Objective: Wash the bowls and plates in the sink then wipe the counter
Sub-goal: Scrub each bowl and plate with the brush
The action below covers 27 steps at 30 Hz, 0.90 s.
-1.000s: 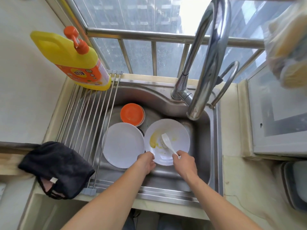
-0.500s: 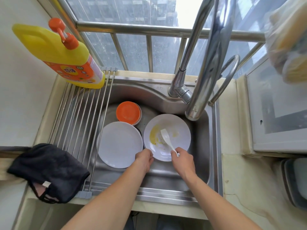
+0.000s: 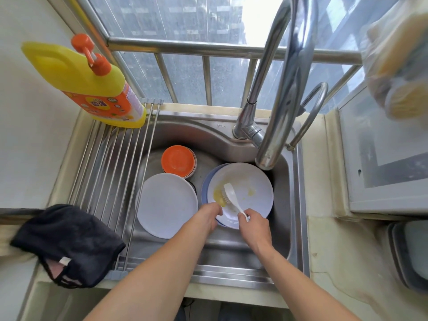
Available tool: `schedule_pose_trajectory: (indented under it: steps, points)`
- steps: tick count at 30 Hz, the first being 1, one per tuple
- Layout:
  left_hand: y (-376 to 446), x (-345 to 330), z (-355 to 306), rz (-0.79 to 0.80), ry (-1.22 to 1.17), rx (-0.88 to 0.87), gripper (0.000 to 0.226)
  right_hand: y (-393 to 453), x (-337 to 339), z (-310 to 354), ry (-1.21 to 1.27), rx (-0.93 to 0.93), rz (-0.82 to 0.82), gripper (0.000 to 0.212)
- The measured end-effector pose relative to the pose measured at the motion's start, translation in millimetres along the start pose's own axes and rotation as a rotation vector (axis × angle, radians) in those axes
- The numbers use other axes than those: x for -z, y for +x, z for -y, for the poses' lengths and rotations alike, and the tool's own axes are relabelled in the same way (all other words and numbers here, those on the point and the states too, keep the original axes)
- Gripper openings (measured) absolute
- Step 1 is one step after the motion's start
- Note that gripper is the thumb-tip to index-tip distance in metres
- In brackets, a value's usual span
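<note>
White plate sits in the steel sink, right side, under the tap, stacked on a bluish plate. Yellow smears on it, biggest at left-centre. Left hand grips the plate's near rim; right hand holds a white brush w/ bristles on the smear. Clean-looking white plate just left; orange bowls behind. Black cloth on counter, left.
</note>
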State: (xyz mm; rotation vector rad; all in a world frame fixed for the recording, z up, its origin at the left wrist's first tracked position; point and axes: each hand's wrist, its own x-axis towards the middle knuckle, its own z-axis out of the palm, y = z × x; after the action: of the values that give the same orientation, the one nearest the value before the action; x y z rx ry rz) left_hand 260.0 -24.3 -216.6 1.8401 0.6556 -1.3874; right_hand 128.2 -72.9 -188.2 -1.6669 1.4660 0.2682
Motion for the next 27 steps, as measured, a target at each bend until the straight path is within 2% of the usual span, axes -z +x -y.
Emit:
schedule_pose_trajectory:
  steps: [5, 8, 13, 17, 20, 24, 27]
  points:
    - [24.7, 3.5, 2.8, -0.054, -0.041, -0.067, 0.045, -0.5, 0.4, -3.0, 0.069, 0.058, -0.001, 0.024]
    - [3.5, 6.5, 0.9, -0.030, -0.020, -0.126, 0.036, -3.4, 1.4, -0.8, 0.107, 0.078, -0.014, 0.025]
    - [-14.3, 36.1, 3.9, -0.062, 0.078, -0.273, 0.036, -3.0, 5.9, 6.8, 0.077, -0.001, -0.114, 0.020]
    - [-15.3, 64.8, 7.6, -0.104, 0.137, -0.320, 0.037, -2.4, 7.2, 11.3, 0.097, -0.065, -0.185, 0.033]
    - [-13.4, 77.6, 10.8, -0.064, 0.124, -0.293, 0.041, -3.0, -4.0, 14.7, 0.099, 0.007, -0.115, 0.026]
    - [-13.6, 78.4, 13.5, -0.008, 0.094, -0.252, 0.044, -11.3, -25.0, 21.5, 0.140, 0.230, 0.125, 0.015]
    - [-12.6, 77.3, 16.4, -0.007, 0.085, -0.237, 0.046, -6.1, -30.8, 18.9, 0.095, 0.270, 0.081, 0.012]
